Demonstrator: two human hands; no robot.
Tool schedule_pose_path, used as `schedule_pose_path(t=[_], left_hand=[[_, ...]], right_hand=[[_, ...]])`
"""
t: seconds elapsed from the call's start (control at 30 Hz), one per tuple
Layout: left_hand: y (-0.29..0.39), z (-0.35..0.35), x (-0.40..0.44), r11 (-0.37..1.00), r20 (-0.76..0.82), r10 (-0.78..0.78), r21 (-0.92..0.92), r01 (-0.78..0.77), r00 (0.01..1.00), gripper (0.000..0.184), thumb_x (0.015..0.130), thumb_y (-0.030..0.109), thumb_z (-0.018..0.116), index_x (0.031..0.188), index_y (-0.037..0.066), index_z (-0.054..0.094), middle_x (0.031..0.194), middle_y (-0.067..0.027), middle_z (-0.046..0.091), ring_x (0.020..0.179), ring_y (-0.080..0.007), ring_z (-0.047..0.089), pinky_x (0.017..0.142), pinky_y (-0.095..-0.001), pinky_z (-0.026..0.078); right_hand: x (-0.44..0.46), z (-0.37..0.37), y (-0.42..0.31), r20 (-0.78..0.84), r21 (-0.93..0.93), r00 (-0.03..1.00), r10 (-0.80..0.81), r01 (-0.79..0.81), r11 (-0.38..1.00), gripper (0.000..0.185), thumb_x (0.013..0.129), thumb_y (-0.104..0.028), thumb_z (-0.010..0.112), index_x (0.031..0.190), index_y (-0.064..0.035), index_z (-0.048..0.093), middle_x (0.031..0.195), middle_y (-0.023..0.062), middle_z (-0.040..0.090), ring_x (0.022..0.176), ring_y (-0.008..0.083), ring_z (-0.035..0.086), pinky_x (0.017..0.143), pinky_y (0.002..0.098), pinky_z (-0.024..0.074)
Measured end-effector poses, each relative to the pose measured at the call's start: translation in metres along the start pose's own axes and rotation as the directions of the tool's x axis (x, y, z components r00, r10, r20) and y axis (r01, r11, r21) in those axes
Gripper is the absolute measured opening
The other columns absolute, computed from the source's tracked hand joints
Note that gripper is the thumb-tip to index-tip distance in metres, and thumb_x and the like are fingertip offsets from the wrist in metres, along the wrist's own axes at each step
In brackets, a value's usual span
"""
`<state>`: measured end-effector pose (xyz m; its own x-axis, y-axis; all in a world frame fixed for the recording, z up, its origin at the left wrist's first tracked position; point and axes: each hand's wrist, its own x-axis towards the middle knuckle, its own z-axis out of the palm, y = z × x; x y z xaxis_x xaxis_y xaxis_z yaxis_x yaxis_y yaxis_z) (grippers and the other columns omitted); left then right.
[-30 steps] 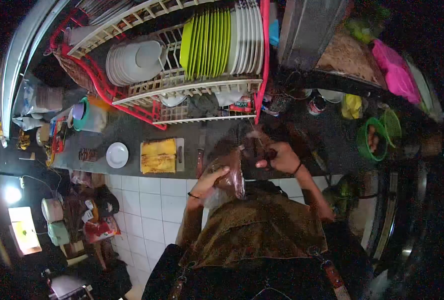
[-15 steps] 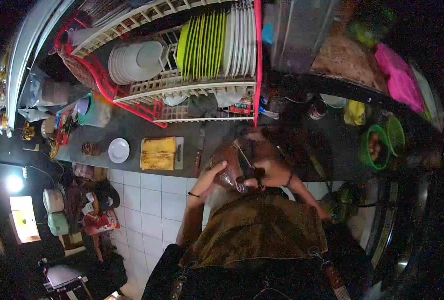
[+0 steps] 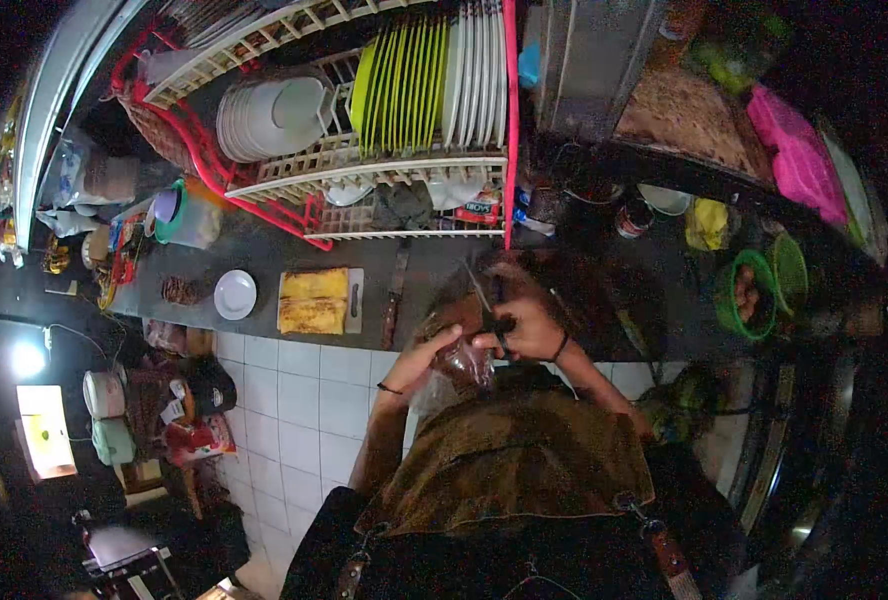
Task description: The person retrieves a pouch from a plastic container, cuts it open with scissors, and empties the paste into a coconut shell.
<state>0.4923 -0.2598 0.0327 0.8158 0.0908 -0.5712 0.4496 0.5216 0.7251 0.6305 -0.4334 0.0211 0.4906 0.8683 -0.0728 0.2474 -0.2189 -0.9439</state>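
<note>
My left hand (image 3: 426, 357) is closed on a clear plastic bag (image 3: 467, 368) with something brown in it, just in front of the counter edge. In my right hand (image 3: 536, 328) is a pair of scissors (image 3: 481, 292), its dark handles in my fingers and its blades pointing up and away over the bag. Shadow and blur hide whether the blades touch the plastic. To the left of my hands, a knife (image 3: 391, 318) with a brown handle lies on the counter. Beside it a yellow, brown-marked slab (image 3: 313, 301) rests on a white cutting board (image 3: 355, 312).
A white plate (image 3: 236, 295) sits farther left on the dark counter (image 3: 189, 268). Behind, a red-framed dish rack (image 3: 511, 130) holds green and white plates. At right stands a green basket (image 3: 732, 300) with round brownish items, near a yellow bag (image 3: 707, 224). White floor tiles (image 3: 299, 385) show below.
My right hand has lifted a little, and the scissors have turned more upright, with their handles farther from my body. My left hand stays on the bag, almost where it was.
</note>
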Motion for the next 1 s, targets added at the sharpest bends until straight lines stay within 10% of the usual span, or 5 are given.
schedule_pose_path(t=[0.33,0.4,0.63,0.83,1.0], left_hand=[[-0.040,-0.020,0.005,0.904,-0.028,0.098,-0.415,-0.101,0.995,0.057,0.092,0.051,0.037,0.127,0.006,0.043,0.117,-0.0090,0.056,0.106,-0.0219,0.054,0.092,-0.0396,0.043],[-0.043,-0.016,0.000,0.872,-0.012,0.157,-0.467,-0.144,0.988,0.059,0.092,0.052,0.037,0.127,0.006,0.043,0.119,-0.0095,0.054,0.106,-0.0225,0.054,0.093,-0.0390,0.043],[-0.060,-0.022,-0.020,0.795,0.024,0.349,-0.537,-0.282,0.937,0.065,0.091,0.057,0.024,0.135,0.010,0.033,0.125,-0.0120,0.050,0.105,-0.0260,0.055,0.090,-0.0426,0.046],[-0.056,-0.047,-0.046,0.623,-0.116,0.418,-0.685,-0.377,0.901,0.082,0.081,0.072,0.026,0.129,0.007,0.038,0.121,-0.0174,0.052,0.090,-0.0348,0.060,0.074,-0.0504,0.052],[-0.057,-0.111,-0.072,0.630,0.040,0.498,-0.702,-0.330,0.866,0.071,0.087,0.064,0.027,0.128,0.007,0.040,0.116,-0.0141,0.055,0.088,-0.0294,0.060,0.074,-0.0440,0.053]], right_hand=[[0.009,-0.031,0.076,-0.089,-0.469,0.933,-0.350,0.271,0.841,0.047,0.067,-0.042,0.076,0.087,-0.0004,0.065,0.070,0.0141,0.063,0.062,0.0277,0.062,0.059,0.0434,0.0497],[0.016,-0.029,0.099,0.110,-0.739,0.912,0.395,-0.190,0.646,0.053,0.063,-0.040,0.078,0.094,-0.0012,0.062,0.074,0.0154,0.062,0.066,0.0337,0.060,0.063,0.0459,0.0500],[0.020,-0.004,0.131,-0.127,-0.782,0.972,0.199,-0.222,0.583,0.051,0.062,-0.038,0.076,0.094,-0.0021,0.057,0.080,0.0174,0.062,0.075,0.0340,0.062,0.063,0.0455,0.0501],[0.031,0.001,0.134,0.161,-0.725,0.983,0.087,0.059,0.686,0.038,0.065,-0.020,0.079,0.093,-0.0028,0.059,0.070,0.0104,0.059,0.062,0.0256,0.057,0.057,0.0390,0.0472],[0.034,0.082,-0.055,0.310,0.013,0.925,-0.222,0.230,0.973,0.092,0.061,-0.029,0.083,0.133,-0.0090,0.030,0.123,0.0137,0.045,0.111,0.0248,0.046,0.089,0.0402,0.0424]])
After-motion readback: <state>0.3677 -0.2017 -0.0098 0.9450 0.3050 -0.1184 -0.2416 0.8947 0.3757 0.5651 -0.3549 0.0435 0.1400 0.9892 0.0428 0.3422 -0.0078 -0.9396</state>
